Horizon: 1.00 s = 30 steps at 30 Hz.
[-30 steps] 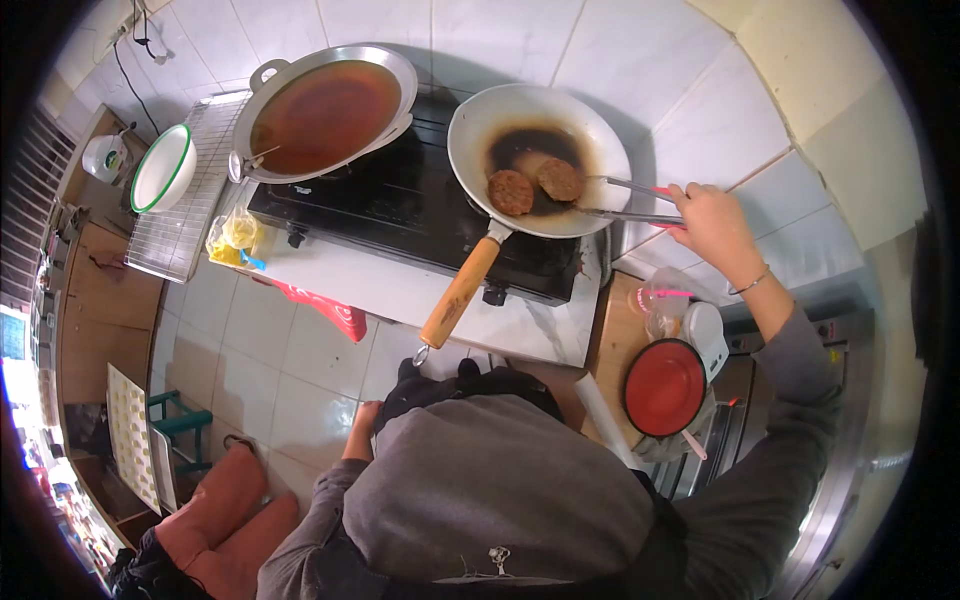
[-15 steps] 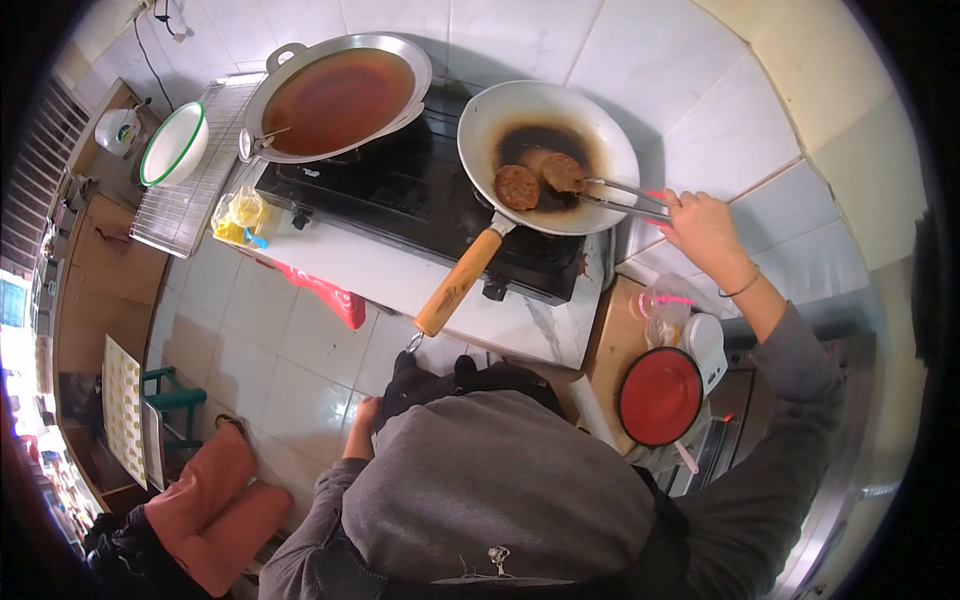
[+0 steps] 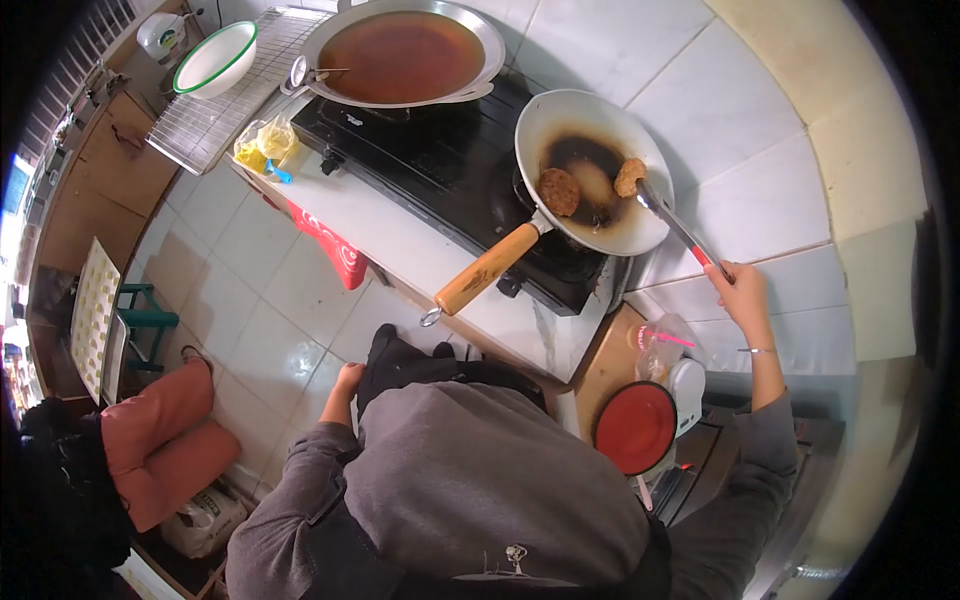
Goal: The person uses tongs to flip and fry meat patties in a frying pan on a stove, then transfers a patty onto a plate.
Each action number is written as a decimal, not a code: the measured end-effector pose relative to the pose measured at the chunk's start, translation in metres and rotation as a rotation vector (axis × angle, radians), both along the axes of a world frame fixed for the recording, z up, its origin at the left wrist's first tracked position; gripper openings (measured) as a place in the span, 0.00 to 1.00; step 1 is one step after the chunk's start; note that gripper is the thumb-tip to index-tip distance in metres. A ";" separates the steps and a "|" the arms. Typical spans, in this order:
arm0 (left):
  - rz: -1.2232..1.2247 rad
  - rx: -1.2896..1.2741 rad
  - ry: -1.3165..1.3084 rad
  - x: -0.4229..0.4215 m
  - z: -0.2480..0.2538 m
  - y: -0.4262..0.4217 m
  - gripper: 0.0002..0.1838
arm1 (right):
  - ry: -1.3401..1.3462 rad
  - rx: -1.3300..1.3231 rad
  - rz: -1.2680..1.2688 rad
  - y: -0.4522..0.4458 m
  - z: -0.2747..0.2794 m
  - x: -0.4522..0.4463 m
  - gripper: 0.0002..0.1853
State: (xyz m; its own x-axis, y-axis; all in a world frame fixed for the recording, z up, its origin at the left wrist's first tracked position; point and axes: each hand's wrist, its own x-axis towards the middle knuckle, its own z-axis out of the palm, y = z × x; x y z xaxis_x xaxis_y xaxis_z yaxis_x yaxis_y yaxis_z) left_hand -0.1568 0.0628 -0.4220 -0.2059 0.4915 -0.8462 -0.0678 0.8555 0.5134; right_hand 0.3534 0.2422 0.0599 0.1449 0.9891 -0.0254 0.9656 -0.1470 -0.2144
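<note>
My right hand (image 3: 740,293) grips red-handled metal tongs (image 3: 678,228), their tips pinching one round brown patty (image 3: 630,177), tilted near the right wall of a white, wooden-handled frying pan (image 3: 560,113). A second browned patty (image 3: 558,191) lies flat inside. The pan sits on a black two-burner stove (image 3: 430,190), beside a wide silver wok (image 3: 494,52) of reddish-brown liquid (image 3: 400,58). My left hand (image 3: 350,377) hangs low, fingers curled, beside my black trousers (image 3: 405,362).

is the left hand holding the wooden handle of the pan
No, the left hand hangs low beside the dark trousers, apart from the wooden handle.
</note>
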 end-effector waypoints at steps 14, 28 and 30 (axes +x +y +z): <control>-0.080 0.032 0.022 -0.006 0.004 -0.007 0.16 | -0.593 0.065 0.392 -0.027 0.020 -0.026 0.24; -0.161 0.023 0.058 -0.010 0.008 -0.001 0.16 | -0.620 0.096 0.327 0.013 -0.015 -0.023 0.22; -0.129 0.005 0.037 -0.010 0.011 -0.002 0.18 | -0.596 0.054 0.332 0.009 -0.015 -0.023 0.22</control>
